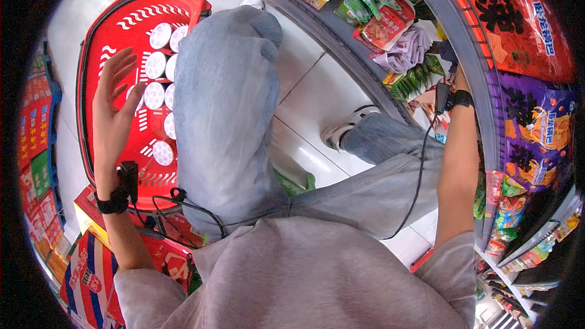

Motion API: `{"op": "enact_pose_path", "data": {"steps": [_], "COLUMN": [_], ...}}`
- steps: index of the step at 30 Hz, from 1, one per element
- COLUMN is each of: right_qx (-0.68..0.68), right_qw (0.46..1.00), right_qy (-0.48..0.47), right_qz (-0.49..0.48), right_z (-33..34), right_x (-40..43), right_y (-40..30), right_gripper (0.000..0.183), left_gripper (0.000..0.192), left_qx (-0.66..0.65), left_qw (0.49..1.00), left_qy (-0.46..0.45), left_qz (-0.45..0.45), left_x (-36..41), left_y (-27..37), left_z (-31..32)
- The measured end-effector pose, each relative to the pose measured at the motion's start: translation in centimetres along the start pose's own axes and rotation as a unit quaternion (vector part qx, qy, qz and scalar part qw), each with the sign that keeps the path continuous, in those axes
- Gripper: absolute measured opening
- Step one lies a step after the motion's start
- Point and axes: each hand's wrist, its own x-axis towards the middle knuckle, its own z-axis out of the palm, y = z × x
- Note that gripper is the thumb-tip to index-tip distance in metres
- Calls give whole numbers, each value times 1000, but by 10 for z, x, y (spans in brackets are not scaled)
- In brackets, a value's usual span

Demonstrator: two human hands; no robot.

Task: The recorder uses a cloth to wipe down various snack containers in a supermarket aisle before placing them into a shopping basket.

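Note:
My left hand (112, 87) hovers over a red plastic shopping basket (107, 114), fingers spread and nothing in them. Inside the basket, several round tubs or cups with patterned white lids (155, 65) stand beside my left leg. My right arm reaches into a low shelf, and the bit of my right hand (460, 80) that shows is at the grey edge of the shelf above. Its fingers are hidden there. Nearest to it lie a bundle of pale lilac packets (406, 50), a row of green packets (418, 75) and a red packet (386, 25).
Large red snack bags (521, 23) and purple snack bags (539, 123) fill the upper shelf at right. A striped box (89, 278) stands behind the basket, at lower left. Black cables (422, 155) run from both wrists. Stacked red cartons (36, 123) line the far left.

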Motion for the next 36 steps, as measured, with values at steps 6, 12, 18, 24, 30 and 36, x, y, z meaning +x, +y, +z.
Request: {"op": "enact_pose_path", "data": {"steps": [6,12,18,24,30,36], "right_qx": [-10,-14,-21,-29,-38,-58], "right_qw": [1000,1000,1000,998,997,993], "right_qy": [6,8,-5,-28,-47,-78], "right_qz": [-6,-8,-22,-41,-52,-65], "right_z": [-2,0,2,12,8,-8], "right_x": [-1,0,2,7,6,-1], "right_y": [-5,-9,-16,-34,-47,-62], "right_gripper": [47,48,50,51,53,54], "left_gripper": [50,48,48,49,48,48], "left_qx": [-14,-26,-36,-137,-142,-120], "left_qw": [1000,1000,998,989,989,992], "left_qy": [-7,-12,-29,-43,-40,-45], "left_qz": [-2,-4,-30,-35,-23,-16], "left_x": [6,10,14,16,14,11], "left_y": [-4,-14,-8,2,8,27], "left_z": [5,13,19,15,16,17]}}
